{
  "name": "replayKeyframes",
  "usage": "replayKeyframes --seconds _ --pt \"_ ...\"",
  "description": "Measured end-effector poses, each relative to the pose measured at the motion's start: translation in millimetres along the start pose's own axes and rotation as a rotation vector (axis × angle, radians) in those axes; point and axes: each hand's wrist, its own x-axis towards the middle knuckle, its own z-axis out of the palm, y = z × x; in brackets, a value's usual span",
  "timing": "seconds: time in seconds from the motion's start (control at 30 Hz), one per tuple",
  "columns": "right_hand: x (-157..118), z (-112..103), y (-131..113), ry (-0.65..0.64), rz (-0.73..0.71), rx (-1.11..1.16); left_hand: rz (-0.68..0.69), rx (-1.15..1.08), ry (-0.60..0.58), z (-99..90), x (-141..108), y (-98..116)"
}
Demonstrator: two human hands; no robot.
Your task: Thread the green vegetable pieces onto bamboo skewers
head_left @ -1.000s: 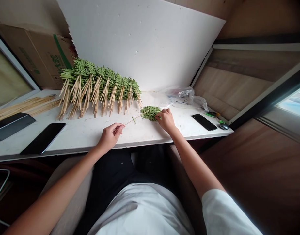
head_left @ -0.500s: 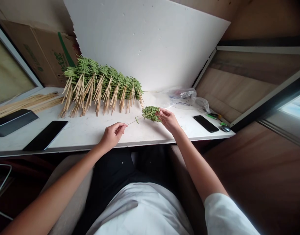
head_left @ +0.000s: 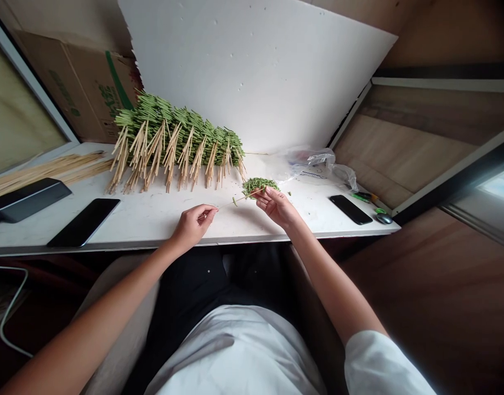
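Observation:
My left hand [head_left: 195,224] pinches the near end of a thin wooden stick [head_left: 244,197] over the white table. One short green piece [head_left: 234,201] is threaded on the stick. At the stick's far end, the fingers of my right hand [head_left: 275,205] are closed on it. A small heap of cut green pieces [head_left: 256,185] lies just behind my right hand. Further back on the left stands a long stack of green skewers [head_left: 181,129], with bundles of bare stick ends pointing towards me.
Loose sticks [head_left: 50,167], a dark box-shaped device [head_left: 32,198] and a phone [head_left: 85,222] lie on the table [head_left: 153,219] at left. At right are another phone [head_left: 350,209], a clear plastic bag [head_left: 338,170] and a mouse [head_left: 384,218]. A white board [head_left: 255,71] stands behind.
The view has shifted slightly. My right hand has come down a little over the front of the heap, its fingers now along the stick's far end. My left hand keeps its pinch.

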Motion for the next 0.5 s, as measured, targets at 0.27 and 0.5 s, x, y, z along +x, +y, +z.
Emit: replayKeyframes --seconds 0.27,0.5 --pt "-2.0 -0.1 -3.6 0.069 -0.037 -0.126 -0.014 0.036 0.006 -0.8 -0.5 1.1" --pt "-2.5 0.5 -5.0 0.127 -0.112 -0.167 0.001 0.074 0.011 -1.1 -1.0 -0.9"
